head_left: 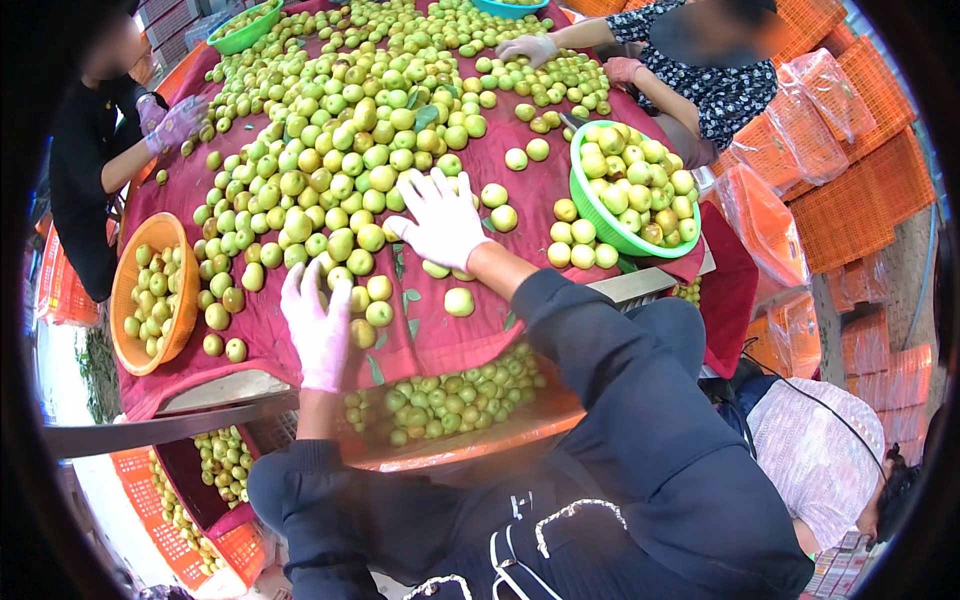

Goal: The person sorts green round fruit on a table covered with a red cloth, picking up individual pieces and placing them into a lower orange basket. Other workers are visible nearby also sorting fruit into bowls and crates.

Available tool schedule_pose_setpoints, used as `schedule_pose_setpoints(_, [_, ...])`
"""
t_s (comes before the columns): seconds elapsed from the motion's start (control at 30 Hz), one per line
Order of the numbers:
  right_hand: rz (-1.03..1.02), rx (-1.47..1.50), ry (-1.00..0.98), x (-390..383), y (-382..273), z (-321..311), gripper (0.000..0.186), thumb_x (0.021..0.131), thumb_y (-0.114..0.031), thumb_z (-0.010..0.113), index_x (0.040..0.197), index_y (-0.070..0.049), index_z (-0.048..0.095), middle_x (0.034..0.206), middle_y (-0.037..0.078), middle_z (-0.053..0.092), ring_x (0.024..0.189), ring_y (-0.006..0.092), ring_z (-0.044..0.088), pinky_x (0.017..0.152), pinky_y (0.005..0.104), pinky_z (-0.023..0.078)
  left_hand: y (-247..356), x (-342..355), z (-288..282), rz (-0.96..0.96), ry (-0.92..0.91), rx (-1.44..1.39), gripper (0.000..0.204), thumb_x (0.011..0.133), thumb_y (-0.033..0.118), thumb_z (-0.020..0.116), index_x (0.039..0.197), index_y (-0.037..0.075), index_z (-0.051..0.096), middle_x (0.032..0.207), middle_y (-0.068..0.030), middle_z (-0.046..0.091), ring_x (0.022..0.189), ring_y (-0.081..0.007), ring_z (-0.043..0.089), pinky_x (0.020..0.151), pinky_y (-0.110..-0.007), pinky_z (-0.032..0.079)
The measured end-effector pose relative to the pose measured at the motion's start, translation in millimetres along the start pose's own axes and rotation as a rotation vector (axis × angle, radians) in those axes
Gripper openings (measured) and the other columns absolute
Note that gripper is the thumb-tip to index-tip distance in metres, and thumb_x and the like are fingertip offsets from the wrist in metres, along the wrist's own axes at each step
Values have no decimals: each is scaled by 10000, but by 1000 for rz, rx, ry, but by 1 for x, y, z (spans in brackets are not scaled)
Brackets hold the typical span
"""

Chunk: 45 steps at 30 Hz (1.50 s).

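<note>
A big heap of small round green-and-brown fruits that look like jujubes (345, 160) covers much of a table draped in dark red cloth (440, 345). My left hand (320, 325), in a pale pink glove, rests at the heap's near edge, fingers spread beside a few fruits. Farther in and to the right, my right hand (442, 222) lies palm down over the fruits in a white glove, its fingers apart. Neither hand visibly grips a fruit; what is under the right palm is hidden. Loose green leaves (411, 298) lie between the hands.
An orange basket (125, 310) and a green basket (595, 215), both with fruits, flank me. An orange crate (470, 447) of fruits sits below the table edge. Gloved co-workers' hands (178, 125) (527, 50) work across the table. Orange crates (840, 215) are stacked at right.
</note>
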State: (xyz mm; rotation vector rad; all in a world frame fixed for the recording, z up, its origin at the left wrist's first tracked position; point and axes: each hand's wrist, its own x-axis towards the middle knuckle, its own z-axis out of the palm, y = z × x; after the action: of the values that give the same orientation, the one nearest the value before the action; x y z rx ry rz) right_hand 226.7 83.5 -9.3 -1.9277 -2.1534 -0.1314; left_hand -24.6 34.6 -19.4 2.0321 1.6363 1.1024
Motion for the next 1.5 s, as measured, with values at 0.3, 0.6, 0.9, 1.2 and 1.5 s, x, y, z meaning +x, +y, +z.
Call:
schedule_pose_setpoints(0.3, [-186, 320, -62, -77, -39, -51, 672, 1004, -511, 496, 1555, -134, 417, 1633, 193, 322, 1499, 440, 276, 1239, 616, 128, -4, -5, -6, 22, -35, 27, 564, 925, 326, 732, 1412, 77, 595, 1563, -269, 395, 1414, -422, 384, 1185, -485, 331])
schedule_pose_setpoints(0.6, [-48, 173, -128, -142, -55, -47, 690, 1030, -474, 501, 1592, -98, 362, 1678, 201, 223, 1545, 438, 188, 1255, 591, 138, 22, -28, -19, 270, -244, 221, 530, 907, 405, 718, 1401, 227, 649, 1605, -155, 403, 1489, -544, 226, 1225, -583, 238])
schedule_pose_setpoints(0.9, [-64, 712, -146, -198, -66, -77, 534, 971, -340, 645, 1426, -71, 572, 1607, 188, 371, 1478, 408, 334, 1207, 542, 280, 25, -30, -20, 215, -281, 111, 592, 931, 404, 700, 1460, 166, 582, 1609, -170, 381, 1510, -460, 260, 1236, -575, 193])
schedule_pose_setpoints(1.2, [-264, 336, -169, -183, -86, -57, 638, 996, -472, 566, 1516, -115, 475, 1617, 183, 357, 1528, 376, 277, 1249, 591, 154, 9, -20, -6, 187, -201, 114, 520, 937, 391, 704, 1397, 158, 639, 1610, -153, 392, 1475, -508, 272, 1215, -567, 264])
schedule_pose_setpoints(1.5, [83, 218, 276, -79, 52, -52, 364, 869, -161, 688, 1228, -105, 683, 1227, 163, 661, 1099, 365, 614, 967, 482, 496, 6, -19, -1, 105, -84, -67, 562, 953, 284, 699, 1454, 70, 561, 1589, -201, 393, 1473, -431, 323, 1213, -510, 295])
